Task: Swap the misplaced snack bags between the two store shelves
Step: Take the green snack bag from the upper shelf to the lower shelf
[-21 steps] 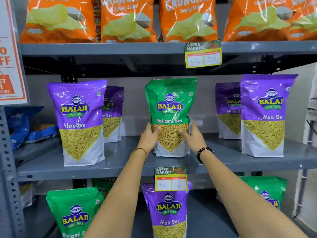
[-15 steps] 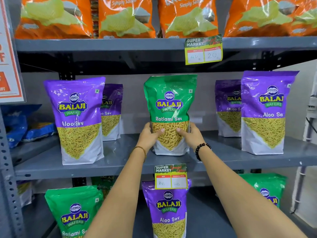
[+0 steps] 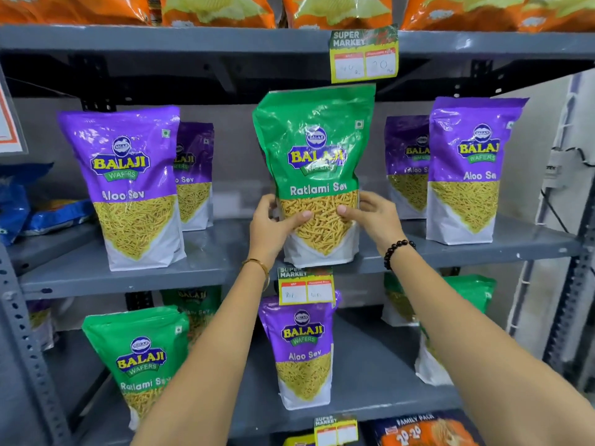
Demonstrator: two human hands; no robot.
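A green Ratlami Sev bag stands upright in the middle of the middle shelf, among purple Aloo Sev bags. My left hand grips its lower left side and my right hand its lower right, thumbs across the front. Its base sits at the shelf's front edge; whether it touches the shelf I cannot tell. On the lower shelf a purple Aloo Sev bag stands in the middle between green Ratlami Sev bags.
More purple bags stand at the right of the middle shelf. Orange chip bags fill the top shelf. Price tags hang from the shelf edges. Blue packets lie at the far left. A perforated steel post frames the left side.
Both hands have closed further onto the green bag's sides, and the bag has come forward to the shelf's front edge. The view has moved closer and tipped downward.
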